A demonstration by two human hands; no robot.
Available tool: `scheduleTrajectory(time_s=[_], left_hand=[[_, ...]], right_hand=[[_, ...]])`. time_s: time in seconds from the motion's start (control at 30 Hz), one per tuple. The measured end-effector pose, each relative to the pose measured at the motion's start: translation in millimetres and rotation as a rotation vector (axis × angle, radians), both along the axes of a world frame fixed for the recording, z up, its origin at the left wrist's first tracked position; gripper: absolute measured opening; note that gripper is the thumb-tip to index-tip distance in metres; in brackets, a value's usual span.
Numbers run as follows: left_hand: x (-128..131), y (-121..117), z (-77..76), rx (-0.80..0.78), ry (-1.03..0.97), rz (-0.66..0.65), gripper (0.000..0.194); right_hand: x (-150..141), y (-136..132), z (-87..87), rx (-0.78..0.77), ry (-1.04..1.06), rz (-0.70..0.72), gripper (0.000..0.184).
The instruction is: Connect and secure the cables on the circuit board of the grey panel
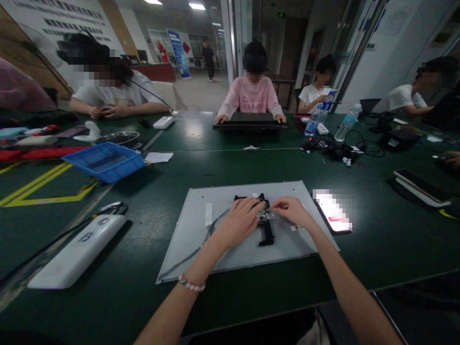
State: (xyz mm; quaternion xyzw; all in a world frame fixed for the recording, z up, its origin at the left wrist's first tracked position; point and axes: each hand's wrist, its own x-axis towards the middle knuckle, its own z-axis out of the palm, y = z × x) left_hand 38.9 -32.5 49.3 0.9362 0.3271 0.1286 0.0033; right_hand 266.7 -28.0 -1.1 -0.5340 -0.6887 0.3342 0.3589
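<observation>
A flat light-grey panel (pixel 187 235) lies on the green table in front of me. Near its middle sits a black plastic bracket (pixel 267 235) with a small green circuit board (pixel 262 216), partly covered by my fingers. My left hand (pixel 240 221) rests over the board and bracket, fingers stretched out and lying on them. Just right of the board, my right hand (pixel 292 211) has its thumb and fingertips pinched together beside a small pale tab; what they hold, if anything, is too small to name. A grey cable (pixel 201 245) runs from under my left hand to the panel's near left corner.
A lit phone (pixel 332 211) lies against the panel's right side. To the left are a white device (pixel 79 251) with a cable and a blue tray (pixel 108 164). Water bottles (pixel 348 122) and tangled black cables (pixel 332 147) stand far right. Several people sit around the table.
</observation>
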Motion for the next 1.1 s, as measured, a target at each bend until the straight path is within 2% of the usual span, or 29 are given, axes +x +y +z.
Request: scheduleTrajectory(time_s=[0.13, 0.2, 0.33, 0.43, 0.53, 0.7, 0.8, 1.0, 1.1], left_hand=[[-28.9, 20.3, 17.1, -0.017, -0.136, 0.210, 0.039], [-51.8, 31.8, 17.2, -0.054, -0.158, 0.298, 0.037], [-98.8, 49.0, -4.4, -0.172, -0.209, 0.410, 0.042], [-120.8, 55.6, -23.6, -0.286, -0.262, 0.445, 0.044], [-126.8, 58.0, -32.5, -0.346, -0.302, 0.439, 0.040], [-122.3, 57.0, -30.8, -0.327, -0.298, 0.443, 0.027], [-123.1, 55.9, -24.0, -0.334, -0.346, 0.472, 0.021], [-130.7, 48.0, -0.8, -0.576, -0.595, 0.493, 0.027], [-128.2, 41.5, 5.2, -0.647, -0.629, 0.467, 0.028]], right_hand=[[-1.5, -1.2, 3.5, 0.028, 0.014, -0.037, 0.014], [-3.6, -3.3, 6.8, 0.051, 0.011, -0.037, 0.014], [-7.5, -7.4, 11.5, 0.081, 0.003, -0.027, 0.014], [-9.4, -8.6, 11.2, 0.087, -0.010, -0.009, 0.015], [-10.6, -9.0, 9.5, 0.080, -0.028, 0.005, 0.015], [-11.6, -10.2, 8.3, 0.077, -0.054, 0.007, 0.015], [-11.9, -10.9, 8.9, 0.097, -0.060, -0.002, 0.016], [-11.6, -10.0, 11.0, 0.141, -0.063, -0.039, 0.015], [-13.7, -11.1, 13.1, 0.178, -0.067, -0.063, 0.016]])
